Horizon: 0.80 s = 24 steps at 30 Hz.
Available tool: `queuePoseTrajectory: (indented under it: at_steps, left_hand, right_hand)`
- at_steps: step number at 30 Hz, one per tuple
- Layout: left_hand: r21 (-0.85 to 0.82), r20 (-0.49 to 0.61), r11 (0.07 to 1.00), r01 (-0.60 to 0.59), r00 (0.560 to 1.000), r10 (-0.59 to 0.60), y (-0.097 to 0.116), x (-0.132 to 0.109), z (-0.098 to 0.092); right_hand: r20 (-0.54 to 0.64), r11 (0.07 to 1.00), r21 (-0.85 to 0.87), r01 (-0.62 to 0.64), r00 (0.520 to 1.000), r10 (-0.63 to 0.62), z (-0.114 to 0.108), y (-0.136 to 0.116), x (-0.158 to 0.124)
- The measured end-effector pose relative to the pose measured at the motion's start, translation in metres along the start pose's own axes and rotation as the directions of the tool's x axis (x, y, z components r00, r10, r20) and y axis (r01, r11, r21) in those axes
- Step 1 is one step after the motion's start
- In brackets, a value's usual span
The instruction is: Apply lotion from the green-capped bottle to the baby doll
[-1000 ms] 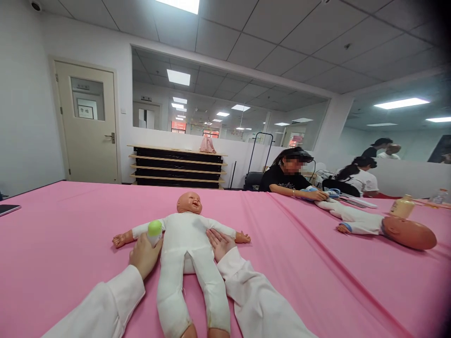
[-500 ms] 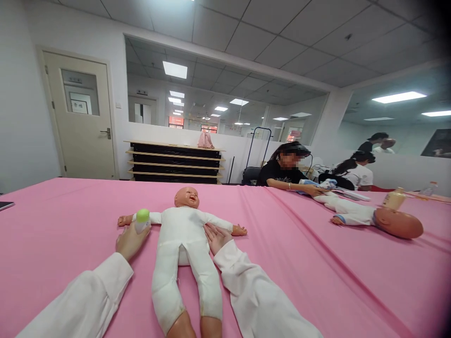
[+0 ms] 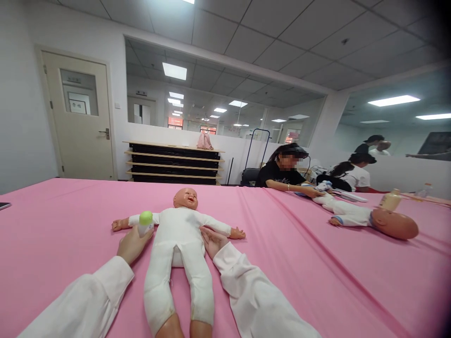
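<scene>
A baby doll (image 3: pixel 179 220) with a white cloth body lies on its back on the pink-covered table (image 3: pixel 88 206), its head away from me and its arms spread. My left hand (image 3: pixel 133 245) is closed around a small white bottle with a green cap (image 3: pixel 145 219), beside the doll's arm at the left. The bottle stands upright in my grip, its lower part hidden by my fingers. With fingers stretched out, my right hand (image 3: pixel 213 241) rests against the doll's side, below its other arm.
Across the table a person in black (image 3: pixel 283 169) handles blue-and-white cloth at a second doll (image 3: pixel 355 212). A yellowish bottle (image 3: pixel 390 200) stands behind that doll's head. A dark flat device (image 3: pixel 4 205) lies at the left edge. Folds run through the pink cloth at the right.
The doll's body and legs have shifted slightly left. My left hand and the bottle have moved a little right, closer to its torso. My right hand stays at its side.
</scene>
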<state>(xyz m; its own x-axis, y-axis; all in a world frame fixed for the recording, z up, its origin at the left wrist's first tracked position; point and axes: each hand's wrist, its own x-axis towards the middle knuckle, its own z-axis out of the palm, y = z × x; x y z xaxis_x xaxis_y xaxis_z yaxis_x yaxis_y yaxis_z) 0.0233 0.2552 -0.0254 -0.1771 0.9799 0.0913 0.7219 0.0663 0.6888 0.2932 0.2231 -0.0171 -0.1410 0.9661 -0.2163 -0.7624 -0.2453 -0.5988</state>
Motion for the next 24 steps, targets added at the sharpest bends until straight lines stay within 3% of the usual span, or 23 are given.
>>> queuePoseTrajectory:
  at_steps: [4, 24]
  left_hand:
    - [0.004, -0.004, 0.999, -0.032, 0.999, 0.032, 0.0002, 0.0, 0.0005]
    - [0.028, -0.015, 0.997, -0.074, 0.997, 0.074, -0.0025, 0.0027, 0.003]
  right_hand:
    - [-0.055, 1.0, 0.003, -0.024, 0.998, 0.024, 0.0021, 0.0002, -0.0017]
    - [-0.077, 0.998, -0.061, -0.03, 0.997, 0.025, 0.0039, -0.0021, -0.0037]
